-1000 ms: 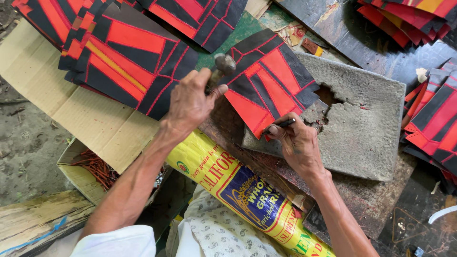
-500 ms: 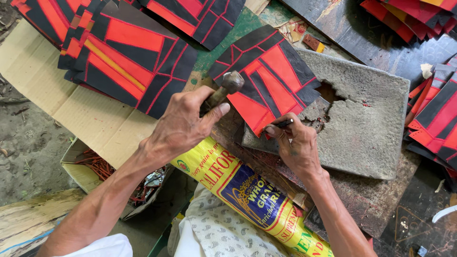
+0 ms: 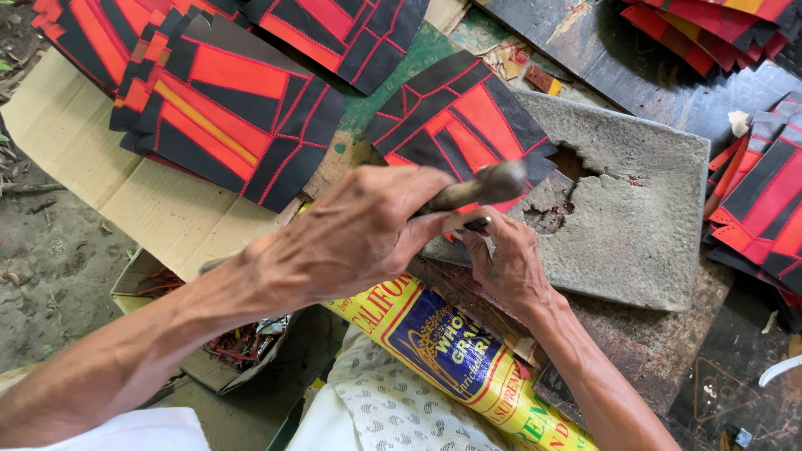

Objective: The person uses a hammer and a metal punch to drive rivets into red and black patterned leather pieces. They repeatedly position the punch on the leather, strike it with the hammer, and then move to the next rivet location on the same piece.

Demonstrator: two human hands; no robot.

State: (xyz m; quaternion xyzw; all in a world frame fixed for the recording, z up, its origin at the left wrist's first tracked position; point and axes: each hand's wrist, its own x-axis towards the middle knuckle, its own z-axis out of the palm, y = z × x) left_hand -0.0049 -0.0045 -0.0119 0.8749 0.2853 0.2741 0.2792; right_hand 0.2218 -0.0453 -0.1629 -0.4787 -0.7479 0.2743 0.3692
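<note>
My left hand (image 3: pixel 359 234) is closed around the handle of a small hammer (image 3: pixel 489 184), whose head hovers just above my right hand. My right hand (image 3: pixel 510 267) pinches a short dark metal punch (image 3: pixel 476 224) against the near edge of a red-and-black patchwork piece (image 3: pixel 459 117). That piece lies on a grey stone slab (image 3: pixel 643 225) with a chipped hollow in its middle. The punch's tip is hidden by my fingers.
Stacks of similar red-and-black pieces lie at the upper left (image 3: pixel 225 108), the top right (image 3: pixel 710 25) and the right edge (image 3: pixel 769 200). Flattened cardboard (image 3: pixel 125 200) lies left. A yellow printed sack (image 3: pixel 451 351) covers my lap. A box of red scraps (image 3: pixel 234 347) sits lower left.
My left hand has lifted the hammer and swung it right, from beside the patchwork piece to just over the punch. My right hand has stayed on the punch.
</note>
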